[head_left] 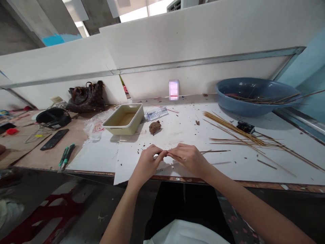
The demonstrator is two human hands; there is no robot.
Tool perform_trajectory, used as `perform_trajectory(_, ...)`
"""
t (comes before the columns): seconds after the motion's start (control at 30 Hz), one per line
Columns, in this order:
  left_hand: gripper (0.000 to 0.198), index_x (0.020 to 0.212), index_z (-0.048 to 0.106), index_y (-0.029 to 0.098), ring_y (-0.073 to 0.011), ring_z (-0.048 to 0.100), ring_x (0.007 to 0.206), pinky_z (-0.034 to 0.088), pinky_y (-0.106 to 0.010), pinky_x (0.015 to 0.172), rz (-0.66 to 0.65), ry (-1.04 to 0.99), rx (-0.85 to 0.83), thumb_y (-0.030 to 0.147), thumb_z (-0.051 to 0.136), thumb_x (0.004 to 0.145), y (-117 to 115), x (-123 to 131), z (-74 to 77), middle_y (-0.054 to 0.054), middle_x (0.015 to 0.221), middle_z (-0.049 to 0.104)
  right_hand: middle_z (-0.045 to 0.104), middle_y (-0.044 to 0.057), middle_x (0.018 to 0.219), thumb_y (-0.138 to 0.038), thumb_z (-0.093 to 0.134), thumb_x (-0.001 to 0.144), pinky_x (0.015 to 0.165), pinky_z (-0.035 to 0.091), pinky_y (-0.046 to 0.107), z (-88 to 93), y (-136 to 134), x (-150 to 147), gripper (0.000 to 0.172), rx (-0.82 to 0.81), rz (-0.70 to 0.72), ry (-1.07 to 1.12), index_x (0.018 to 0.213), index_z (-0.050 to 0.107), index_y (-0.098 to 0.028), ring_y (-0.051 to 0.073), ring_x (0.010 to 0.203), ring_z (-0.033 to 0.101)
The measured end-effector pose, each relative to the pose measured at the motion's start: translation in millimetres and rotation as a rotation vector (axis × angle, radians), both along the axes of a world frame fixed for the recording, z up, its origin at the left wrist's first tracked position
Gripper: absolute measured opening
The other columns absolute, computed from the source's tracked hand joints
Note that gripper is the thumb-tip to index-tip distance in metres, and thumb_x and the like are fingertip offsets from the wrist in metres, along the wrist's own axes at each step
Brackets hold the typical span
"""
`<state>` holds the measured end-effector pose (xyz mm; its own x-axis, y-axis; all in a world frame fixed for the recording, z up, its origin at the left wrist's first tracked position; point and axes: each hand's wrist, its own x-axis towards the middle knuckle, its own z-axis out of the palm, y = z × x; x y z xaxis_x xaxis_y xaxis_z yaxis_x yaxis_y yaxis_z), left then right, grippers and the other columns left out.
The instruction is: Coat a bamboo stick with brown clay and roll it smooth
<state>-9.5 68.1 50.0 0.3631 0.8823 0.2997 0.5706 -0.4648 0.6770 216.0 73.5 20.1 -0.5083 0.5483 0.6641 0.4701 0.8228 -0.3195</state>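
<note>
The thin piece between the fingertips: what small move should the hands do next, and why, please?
Probably lay the pinched thin piece down on the white board. The left hand and right hand both hold it at the fingertips, so neither is free, and the loose brown stick lies nearby within reach.

cream plastic tray (119,128) on white board (132,142), back left. brown leather handbag (85,100) against wall (193,44) behind it. black remote (54,139) and two green-handled screwdrivers (66,156) on wood bench (73,135), far left. blue basin (254,110) back right, beside wall.
</note>
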Motion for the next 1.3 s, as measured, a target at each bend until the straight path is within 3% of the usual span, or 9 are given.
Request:
perform_trajectory(0.1,0.034,0.076,0.070,0.023,-0.0193,0.065,0.079,0.048,-0.031,0.073,0.014,0.049,0.033,0.031,0.061,0.107,1.3,0.1,0.9,-0.001,0.075,0.069,0.082,0.007,0.094,-0.025,0.060,0.110,0.076,0.061,0.037,-0.4,2.6,1.0,0.017,-0.019,-0.013,-0.005,0.114,0.075,-0.018,0.022,0.083,0.075)
perform_trajectory(0.27,0.039,0.075,0.067,0.022,-0.0193,0.065,0.077,0.046,-0.032,0.072,0.030,0.062,0.062,0.036,0.056,0.110,2.9,-1.7,-0.9,-0.001,0.074,0.069,0.083,0.013,0.110,-0.030,0.066,0.107,0.082,0.065,0.043,0.7,4.5,1.7,0.026,0.020,-0.040,0.019,0.129,0.071,-0.016,0.027,0.096,0.078)
perform_trajectory(0.43,0.040,0.074,0.067,0.023,-0.0196,0.065,0.077,0.047,-0.032,0.072,0.028,0.056,0.053,0.036,0.056,0.110,2.1,-1.2,0.7,0.000,0.072,0.069,0.083,0.009,0.102,-0.024,0.061,0.109,0.080,0.063,0.040,3.5,2.6,-0.8,0.016,0.016,-0.021,0.036,0.120,0.072,-0.019,0.023,0.088,0.076)
perform_trajectory(0.67,0.033,0.077,0.068,0.022,-0.0193,0.065,0.079,0.046,-0.031,0.073,0.015,0.039,0.065,0.030,0.060,0.108,2.7,-2.2,-0.5,0.000,0.074,0.071,0.082,0.010,0.105,-0.022,0.058,0.110,0.085,0.062,0.041,-2.3,3.4,1.2,0.021,0.003,0.025,0.013,0.126,0.070,-0.018,0.023,0.090,0.075)
perform_trajectory(0.87,0.035,0.076,0.068,0.022,-0.0191,0.065,0.079,0.046,-0.031,0.073,0.014,0.053,0.055,0.032,0.061,0.108,2.9,-0.6,-2.8,0.000,0.075,0.070,0.081,0.009,0.099,-0.017,0.053,0.111,0.079,0.062,0.039,6.3,0.4,3.5,0.022,0.028,0.043,-0.109,0.123,0.071,-0.017,0.022,0.082,0.072)
perform_trajectory(1.07,0.036,0.074,0.069,0.022,-0.0185,0.067,0.076,0.047,-0.030,0.072,0.052,0.027,0.046,0.031,0.059,0.108,2.3,-5.1,2.5,0.000,0.072,0.069,0.081,0.015,0.112,-0.026,0.061,0.109,0.082,0.065,0.043,7.0,2.8,5.7,0.034,0.022,-0.016,-0.025,0.141,0.064,-0.016,0.027,0.096,0.076)
perform_trajectory(1.17,0.037,0.074,0.069,0.021,-0.0185,0.067,0.075,0.048,-0.030,0.072,0.059,0.050,0.050,0.032,0.059,0.109,2.6,-9.2,4.7,0.000,0.072,0.069,0.082,0.013,0.109,-0.024,0.062,0.108,0.083,0.065,0.043,4.9,4.2,6.9,0.027,0.019,-0.013,0.018,0.133,0.069,-0.016,0.027,0.097,0.077)
perform_trajectory(1.23,0.036,0.078,0.072,0.021,-0.0192,0.067,0.076,0.049,-0.031,0.074,0.049,0.093,0.087,0.032,0.058,0.109,2.2,-10.7,5.2,-0.001,0.075,0.071,0.082,0.011,0.105,-0.023,0.062,0.109,0.084,0.065,0.042,2.4,5.1,7.3,0.020,0.003,0.001,0.028,0.126,0.071,-0.018,0.026,0.095,0.077)
perform_trajectory(1.3,0.024,0.099,0.077,0.022,-0.0216,0.067,0.085,0.053,-0.035,0.080,0.032,0.168,0.191,0.030,0.058,0.110,0.8,-10.3,5.7,-0.003,0.086,0.075,0.081,0.010,0.104,-0.022,0.061,0.109,0.085,0.065,0.041,-0.7,6.0,7.4,0.019,-0.010,0.006,0.035,0.124,0.072,-0.018,0.025,0.095,0.077)
